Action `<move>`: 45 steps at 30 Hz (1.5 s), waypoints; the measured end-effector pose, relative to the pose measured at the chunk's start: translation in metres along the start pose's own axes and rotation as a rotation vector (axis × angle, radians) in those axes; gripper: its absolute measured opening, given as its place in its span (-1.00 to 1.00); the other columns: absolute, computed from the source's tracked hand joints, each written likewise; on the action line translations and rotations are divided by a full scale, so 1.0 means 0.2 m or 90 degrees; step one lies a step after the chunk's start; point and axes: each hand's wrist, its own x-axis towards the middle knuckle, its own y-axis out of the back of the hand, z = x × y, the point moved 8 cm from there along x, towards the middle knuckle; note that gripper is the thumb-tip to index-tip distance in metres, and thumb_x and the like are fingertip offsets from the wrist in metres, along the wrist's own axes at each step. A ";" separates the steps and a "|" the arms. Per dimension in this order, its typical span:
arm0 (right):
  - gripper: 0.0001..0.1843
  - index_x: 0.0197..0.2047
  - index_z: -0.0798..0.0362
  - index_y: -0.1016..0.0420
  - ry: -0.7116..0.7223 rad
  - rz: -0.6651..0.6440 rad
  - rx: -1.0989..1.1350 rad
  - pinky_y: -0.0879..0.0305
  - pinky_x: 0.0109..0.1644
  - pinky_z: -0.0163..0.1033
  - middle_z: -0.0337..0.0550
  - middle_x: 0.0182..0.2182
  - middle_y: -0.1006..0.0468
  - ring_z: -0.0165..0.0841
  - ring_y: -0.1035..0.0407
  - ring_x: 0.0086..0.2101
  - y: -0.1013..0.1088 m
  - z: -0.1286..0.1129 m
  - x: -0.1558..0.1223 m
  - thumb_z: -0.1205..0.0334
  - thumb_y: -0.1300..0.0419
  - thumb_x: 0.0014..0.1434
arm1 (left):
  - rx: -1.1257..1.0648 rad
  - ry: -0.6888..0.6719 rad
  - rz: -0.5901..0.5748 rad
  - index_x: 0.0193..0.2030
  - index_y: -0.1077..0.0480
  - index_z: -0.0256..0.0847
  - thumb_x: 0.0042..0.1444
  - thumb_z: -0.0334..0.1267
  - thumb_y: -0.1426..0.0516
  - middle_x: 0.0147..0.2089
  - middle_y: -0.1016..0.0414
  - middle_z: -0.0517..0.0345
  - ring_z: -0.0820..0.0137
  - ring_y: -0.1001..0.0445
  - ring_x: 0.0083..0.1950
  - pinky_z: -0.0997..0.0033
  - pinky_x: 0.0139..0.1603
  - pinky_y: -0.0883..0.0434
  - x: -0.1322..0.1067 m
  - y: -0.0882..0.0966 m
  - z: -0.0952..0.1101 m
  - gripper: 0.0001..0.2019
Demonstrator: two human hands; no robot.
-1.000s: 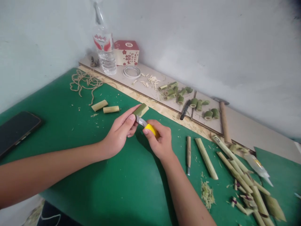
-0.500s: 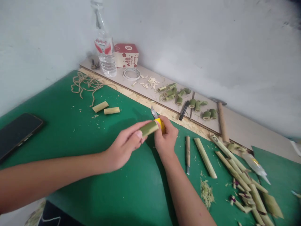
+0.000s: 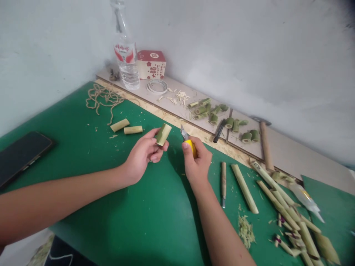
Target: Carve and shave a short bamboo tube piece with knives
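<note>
My left hand (image 3: 145, 153) grips a short piece of bamboo (image 3: 163, 134), tilted up, with green skin on one face and a paler edge. In my right hand (image 3: 197, 160) is a yellow utility knife (image 3: 191, 147), its blade pointing up and away from me. A gap of green table separates the blade from the bamboo. Two pale bamboo pieces (image 3: 133, 129) lie on the table beyond my left hand. To the right of my right hand rest a wooden-handled chisel (image 3: 223, 181) and a longer split bamboo strip (image 3: 244, 188).
A phone (image 3: 24, 157) lies at the left, tangled twine (image 3: 104, 96) at the back. Along the wall ledge stand a water bottle (image 3: 127, 62), a box (image 3: 152, 65), cut bamboo bits (image 3: 205, 109), a marker (image 3: 219, 130) and a hammer (image 3: 265, 144). Shavings (image 3: 246, 232) and a glue bottle (image 3: 306, 199) sit at right.
My left hand has lifted the bamboo piece up and left, away from the knife, and turned it more upright. My right hand keeps hold of the knife, almost in place.
</note>
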 end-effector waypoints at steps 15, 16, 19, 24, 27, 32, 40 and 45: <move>-0.47 -0.10 0.05 -0.68 0.004 -0.030 0.014 -0.21 -0.43 -0.28 -0.23 -0.45 -0.56 -0.39 -0.29 -0.52 -0.02 0.00 -0.01 -0.27 -0.19 0.41 | -0.002 0.043 0.032 -0.04 -0.50 -0.26 0.37 -0.01 -0.14 -0.39 -0.26 0.27 0.57 0.03 -0.53 0.48 -0.49 -0.06 0.01 0.01 -0.03 -0.67; -0.48 -0.09 0.05 -0.68 0.004 -0.031 0.017 -0.21 -0.43 -0.28 -0.23 -0.45 -0.57 -0.39 -0.29 -0.52 -0.02 0.00 -0.01 -0.26 -0.20 0.41 | 0.003 0.038 0.027 -0.06 -0.52 -0.28 0.38 0.01 -0.11 -0.39 -0.23 0.27 0.57 0.04 -0.53 0.47 -0.49 -0.07 0.01 0.01 -0.03 -0.64; -0.50 -0.09 0.05 -0.69 0.003 -0.034 0.017 -0.20 -0.43 -0.29 -0.25 -0.46 -0.55 -0.40 -0.28 -0.53 -0.02 0.01 -0.01 -0.24 -0.21 0.41 | 0.023 0.018 0.017 -0.15 -0.54 -0.31 0.40 0.05 -0.07 -0.39 -0.17 0.27 0.57 0.06 -0.53 0.45 -0.48 -0.07 0.01 0.01 -0.02 -0.58; -0.46 -0.11 0.05 -0.68 -0.005 -0.040 0.015 -0.18 -0.45 -0.29 -0.27 -0.50 -0.51 -0.41 -0.25 -0.55 -0.03 0.01 -0.01 -0.28 -0.19 0.41 | 0.023 0.016 0.026 -0.09 -0.54 -0.29 0.38 0.08 -0.16 -0.33 -0.26 0.22 0.59 0.06 -0.52 0.45 -0.48 -0.04 0.00 0.01 -0.02 -0.60; -0.45 -0.11 0.04 -0.68 -0.012 -0.041 0.010 -0.18 -0.45 -0.29 -0.26 -0.50 -0.52 -0.40 -0.25 -0.55 -0.03 0.01 -0.01 -0.30 -0.19 0.40 | 0.003 0.016 0.038 -0.06 -0.51 -0.27 0.37 0.08 -0.20 -0.29 -0.36 0.18 0.60 0.02 -0.52 0.45 -0.48 -0.05 0.00 0.01 -0.02 -0.62; -0.44 -0.09 0.04 -0.69 -0.011 -0.043 0.005 -0.23 -0.43 -0.28 -0.22 -0.44 -0.58 -0.38 -0.29 -0.52 -0.03 0.02 -0.01 -0.31 -0.19 0.40 | -0.005 0.006 0.042 -0.05 -0.47 -0.25 0.34 0.00 -0.23 -0.24 -0.47 0.14 0.60 -0.06 -0.52 0.47 -0.49 -0.06 0.00 0.01 -0.02 -0.69; -0.47 -0.08 0.05 -0.70 -0.011 -0.045 0.009 -0.22 -0.44 -0.29 -0.23 -0.46 -0.58 -0.39 -0.29 -0.52 -0.04 0.02 -0.01 -0.27 -0.21 0.40 | 0.046 -0.017 0.038 -0.12 -0.44 -0.23 0.32 -0.20 -0.18 -0.41 -0.39 0.24 0.55 -0.14 -0.52 0.48 -0.48 -0.10 0.00 0.01 -0.01 -0.85; -0.49 -0.09 0.07 -0.70 -0.009 -0.040 0.020 -0.22 -0.44 -0.30 -0.23 -0.45 -0.59 -0.40 -0.29 -0.53 -0.03 0.01 -0.01 -0.24 -0.23 0.39 | 0.062 -0.019 0.032 -0.15 -0.46 -0.22 0.31 -0.18 -0.18 -0.56 -0.18 0.34 0.50 -0.11 -0.52 0.47 -0.47 -0.10 0.00 0.01 -0.02 -0.85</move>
